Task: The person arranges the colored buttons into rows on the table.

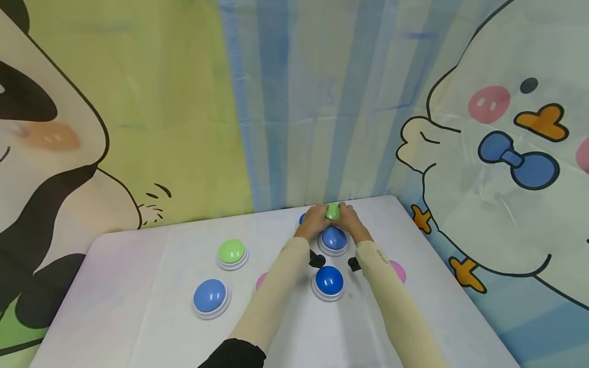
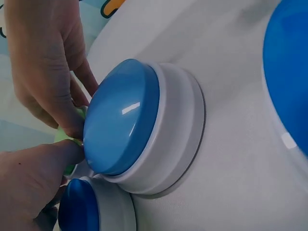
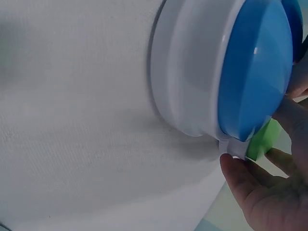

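At the table's far edge, a push button with a green dome point(image 1: 333, 211) and white base stands between both hands. My left hand point(image 1: 314, 222) grips its left side, and the left thumb reaches the green dome in the left wrist view. From the opposite side my right hand point(image 3: 274, 192) holds it, fingers at the white base point(image 3: 236, 147) and thumb near the dome. Right in front of it stands a blue push button point(image 2: 122, 120), which partly hides the green one in both wrist views. Another blue button point(image 2: 79, 207) sits beside the left hand, mostly covered in the head view.
Nearer on the white table point(image 1: 152, 306) are a blue button point(image 1: 329, 280) between the forearms, with a green button point(image 1: 231, 251) and a blue button point(image 1: 209, 295) to the left. Pink buttons point(image 1: 398, 271) show partly behind the sleeves. A printed cartoon curtain point(image 1: 303, 102) hangs behind the table.
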Motion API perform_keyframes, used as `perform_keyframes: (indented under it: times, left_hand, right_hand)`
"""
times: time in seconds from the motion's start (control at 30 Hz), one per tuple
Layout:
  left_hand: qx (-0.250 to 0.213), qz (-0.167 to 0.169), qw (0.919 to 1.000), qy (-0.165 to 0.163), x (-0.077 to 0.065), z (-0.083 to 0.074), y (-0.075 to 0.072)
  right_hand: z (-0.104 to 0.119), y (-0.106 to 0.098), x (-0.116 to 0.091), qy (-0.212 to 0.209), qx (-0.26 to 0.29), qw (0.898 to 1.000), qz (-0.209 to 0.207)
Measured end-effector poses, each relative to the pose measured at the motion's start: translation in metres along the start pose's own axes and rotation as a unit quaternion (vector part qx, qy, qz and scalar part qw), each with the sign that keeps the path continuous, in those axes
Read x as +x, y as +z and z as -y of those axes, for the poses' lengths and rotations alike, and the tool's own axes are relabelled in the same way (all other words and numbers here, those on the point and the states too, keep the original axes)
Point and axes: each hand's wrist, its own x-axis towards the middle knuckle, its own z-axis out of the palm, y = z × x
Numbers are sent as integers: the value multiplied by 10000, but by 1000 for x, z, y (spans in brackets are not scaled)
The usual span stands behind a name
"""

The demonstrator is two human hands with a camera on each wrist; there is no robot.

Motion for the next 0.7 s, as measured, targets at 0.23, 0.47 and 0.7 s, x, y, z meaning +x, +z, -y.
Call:
perform_keyframes:
  times: [0.23,0.47,0.7]
  left_hand:
    - [201,45,9997,88,2,0,6]
    - [-480,-167,9987,37,-2,1,7]
    - [-938,-363,9943,348,-3,-7,-6]
  right_hand:
    - [-4,4,2,-411,21,9989,-229]
    - [-11,7,2,-743,-29,9966,-365]
    - [-20,-14,3,-1144,138,9922,-480]
